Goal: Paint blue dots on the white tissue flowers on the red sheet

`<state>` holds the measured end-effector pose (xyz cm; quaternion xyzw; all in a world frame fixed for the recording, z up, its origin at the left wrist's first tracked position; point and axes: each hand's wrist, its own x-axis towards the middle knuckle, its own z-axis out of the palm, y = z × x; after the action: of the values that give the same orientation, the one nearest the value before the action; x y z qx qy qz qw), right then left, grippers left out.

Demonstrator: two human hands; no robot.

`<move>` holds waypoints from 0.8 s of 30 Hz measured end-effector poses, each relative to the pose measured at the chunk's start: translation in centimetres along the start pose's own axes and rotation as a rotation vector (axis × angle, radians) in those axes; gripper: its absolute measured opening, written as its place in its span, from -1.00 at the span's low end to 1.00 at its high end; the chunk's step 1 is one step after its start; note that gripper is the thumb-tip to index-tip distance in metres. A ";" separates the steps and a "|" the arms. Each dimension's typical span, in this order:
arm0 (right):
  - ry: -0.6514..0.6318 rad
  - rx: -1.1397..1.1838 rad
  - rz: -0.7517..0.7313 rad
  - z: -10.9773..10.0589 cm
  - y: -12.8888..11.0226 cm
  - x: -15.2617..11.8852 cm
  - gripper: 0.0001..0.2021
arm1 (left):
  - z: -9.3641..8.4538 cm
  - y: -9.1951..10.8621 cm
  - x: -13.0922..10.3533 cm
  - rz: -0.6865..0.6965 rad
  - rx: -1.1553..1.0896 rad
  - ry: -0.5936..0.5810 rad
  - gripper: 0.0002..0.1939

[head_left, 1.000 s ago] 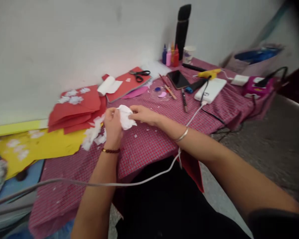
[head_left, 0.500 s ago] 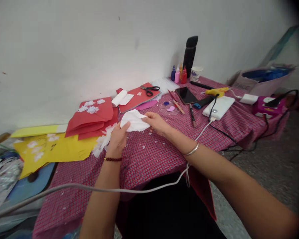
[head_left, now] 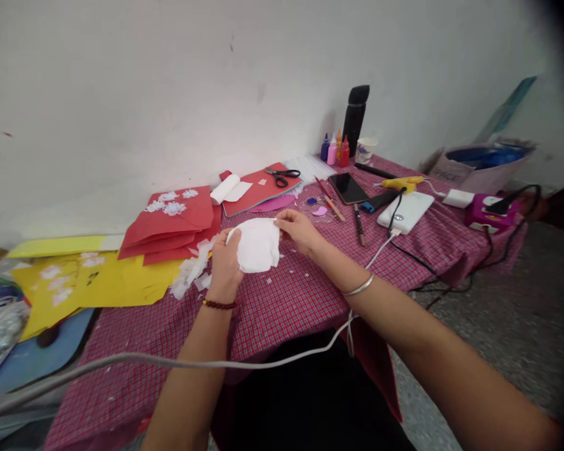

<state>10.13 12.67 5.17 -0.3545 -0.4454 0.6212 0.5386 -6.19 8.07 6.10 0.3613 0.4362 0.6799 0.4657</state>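
Observation:
Between my hands hangs a soft white sheet, tissue-like (head_left: pixel 258 245), spread out with its face toward me. My left hand (head_left: pixel 225 260) is closed on its left edge, thumb on the near side. At the upper right corner, my right hand (head_left: pixel 299 230) pinches the sheet between thumb and fingers. Torn white paper pieces (head_left: pixel 190 272) lie just left of my left hand. Beneath the sheet is the red checked tablecloth (head_left: pixel 282 307), dotted with small white scraps.
Red paper bags (head_left: pixel 169 222) with white flowers and yellow paper (head_left: pixel 122 279) lie left. Scissors (head_left: pixel 282 175) rest on a red folder (head_left: pixel 263 194). Rightward are a phone (head_left: pixel 348 188), a yellow glue gun (head_left: pixel 402 183) and a white power bank (head_left: pixel 407 212). A white cable (head_left: pixel 207 363) crosses in front.
The white sheet has gone from bunched and tilted to opened out, its lower edge now hanging down. Both hands keep hold of it; the view has shifted slightly.

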 end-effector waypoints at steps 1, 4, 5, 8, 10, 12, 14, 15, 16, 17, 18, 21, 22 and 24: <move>0.015 0.019 0.000 -0.4 -0.2 0.2 -0.89 | -0.3 0.3 0.3 0.012 -0.007 0.021 -0.51; 0.030 0.067 0.007 -0.6 -0.6 0.1 -0.85 | -1.0 0.8 0.9 0.052 -0.022 0.069 -0.50; 0.008 0.084 0.024 -0.4 -0.5 -0.2 -0.82 | -1.1 0.8 0.9 0.061 -0.025 0.071 -0.51; -0.161 0.124 0.126 0.8 0.2 -1.1 -0.71 | -0.6 0.4 0.5 0.073 -0.027 0.039 -0.56; -0.216 0.111 0.165 1.5 0.8 -1.5 -0.69 | 0.1 0.1 -0.1 0.065 -0.035 -0.011 -0.57; -0.129 0.076 0.138 1.9 1.2 -1.5 -0.72 | 0.9 -0.2 -0.7 0.027 -0.051 -0.096 -0.50; 0.008 0.051 0.089 1.8 1.3 -1.1 -0.79 | 1.5 -0.4 -1.3 -0.049 -0.070 -0.194 -0.46; 0.054 0.044 0.073 1.6 1.2 -0.8 -0.82 | 1.6 -0.4 -1.5 -0.094 -0.077 -0.235 -0.47; 0.081 0.039 0.065 1.4 1.2 -0.5 -0.86 | 1.6 -0.3 -1.6 -0.138 -0.083 -0.264 -0.52; 0.101 0.033 0.059 1.1 1.0 -0.2 -0.88 | 1.5 0.0 -1.6 -0.179 -0.089 -0.282 -0.57; 0.119 0.027 0.052 0.8 0.8 0.0 -0.89 | 1.2 0.3 -1.4 -0.211 -0.096 -0.292 -0.62; 0.179 0.007 0.017 -0.1 0.3 0.7 -0.89 | 0.0 1.7 -0.6 -0.221 -0.140 -0.282 -0.70; 0.199 -0.002 0.003 -0.3 0.2 0.9 -0.89 | -0.4 2.1 -0.3 -0.197 -0.158 -0.260 -0.71; 0.222 -0.028 -0.026 -0.5 0.2 1.0 -0.87 | -0.6 2.2 0.0 -0.133 -0.176 -0.197 -0.71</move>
<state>10.33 13.71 4.90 -0.4231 -0.3960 0.5647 0.5875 -7.43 7.53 7.91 0.3544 0.3500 0.6443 0.5803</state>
